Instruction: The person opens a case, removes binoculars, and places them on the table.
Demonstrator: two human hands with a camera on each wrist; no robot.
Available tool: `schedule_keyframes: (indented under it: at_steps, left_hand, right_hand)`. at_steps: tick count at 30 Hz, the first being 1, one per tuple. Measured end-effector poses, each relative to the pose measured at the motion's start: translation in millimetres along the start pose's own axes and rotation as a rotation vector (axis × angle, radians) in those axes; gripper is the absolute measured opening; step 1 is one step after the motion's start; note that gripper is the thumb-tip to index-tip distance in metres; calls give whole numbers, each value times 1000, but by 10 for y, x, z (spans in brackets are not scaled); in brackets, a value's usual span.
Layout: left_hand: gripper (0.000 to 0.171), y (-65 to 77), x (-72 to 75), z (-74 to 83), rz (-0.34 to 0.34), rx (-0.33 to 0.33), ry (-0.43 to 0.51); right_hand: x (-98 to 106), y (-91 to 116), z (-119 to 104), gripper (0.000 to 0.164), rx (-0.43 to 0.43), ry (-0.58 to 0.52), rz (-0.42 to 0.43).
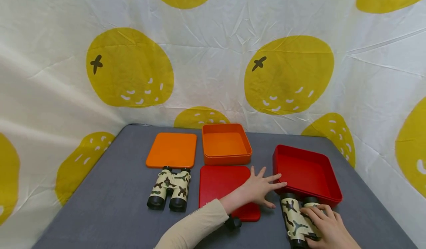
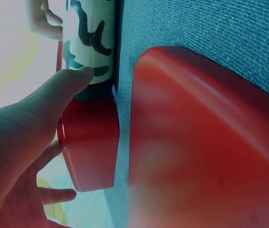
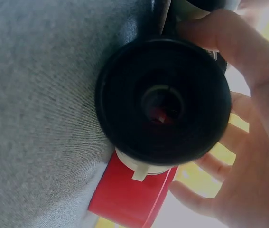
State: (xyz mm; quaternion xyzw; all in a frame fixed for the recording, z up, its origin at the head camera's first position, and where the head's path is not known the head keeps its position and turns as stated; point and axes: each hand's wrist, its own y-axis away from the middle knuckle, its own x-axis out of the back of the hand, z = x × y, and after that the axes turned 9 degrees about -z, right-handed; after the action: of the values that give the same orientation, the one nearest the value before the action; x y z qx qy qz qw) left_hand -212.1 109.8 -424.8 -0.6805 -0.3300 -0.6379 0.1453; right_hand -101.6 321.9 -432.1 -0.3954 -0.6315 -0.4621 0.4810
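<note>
My right hand (image 1: 331,227) grips the right barrel of a pair of camouflage binoculars (image 1: 293,219), its thumb near the middle bridge. The binoculars lie against the front side of an open red box (image 1: 306,169), which stands at the right of the table. In the right wrist view, a black eyepiece or lens end (image 3: 110,104) faces the camera. With fingers spread, my left hand (image 1: 259,188) reaches across to the red box's left front corner, fingertips overlapping its wall. Below that hand lies a flat red lid (image 1: 219,182), partly hidden by the forearm.
An open orange box (image 1: 227,144) stands behind the red lid, beside a flat orange lid (image 1: 171,150). A second pair of camouflage binoculars (image 1: 181,184) lies in front of the orange lid. A small black object (image 1: 234,223) shows beside the left sleeve. Patterned cloth (image 1: 206,68) hangs around the table.
</note>
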Motion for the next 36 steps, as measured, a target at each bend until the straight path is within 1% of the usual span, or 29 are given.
schedule_keyframes:
  at_steps: [2,6,11,15,17,19,22,24,26,27,30,31,33,36]
  left_hand:
    - [81,-4,-1,-3,-4,2,2]
    - [82,-6,-3,-14,-17,-1,13]
    - [83,-6,1,-32,-31,-11,43]
    - [83,-9,1,-45,-33,-3,40]
    - [82,-2,0,-50,-33,0,29]
    - [81,15,-3,-58,-27,-4,29]
    - [79,67,-20,-76,-7,-16,62]
    - [77,128,-43,-95,13,-25,99]
    - [75,211,-68,-119,37,-36,139]
    - [74,255,-77,-132,53,-45,159]
    - [70,405,-101,-168,98,-66,189]
    - [68,455,-107,-178,112,-70,191]
    - [65,558,-121,-199,140,-70,197]
    - [61,710,-146,-224,168,-57,203]
  right_hand:
    - [-3,-10,6,72,-7,-5,-15]
    - [-17,-20,23,73,-5,-5,-6]
    - [-28,-26,63,76,-18,-18,-25]
    - [-29,-34,90,78,-12,-32,-32]
    - [-29,-45,102,79,-11,-47,-50]
    - [-22,-54,112,80,-15,-69,-87]
    - [1,-67,120,82,-19,-100,-158]
    - [22,-71,113,83,-16,-120,-201]
    - [42,-76,96,82,8,-132,-227]
    - [53,-73,86,79,36,-136,-226]
    - [78,-61,37,70,153,-100,-173]
    - [86,-58,14,66,198,-74,-135]
    - [94,-61,-39,60,289,-16,-16]
    - [118,-78,-173,55,338,35,154]
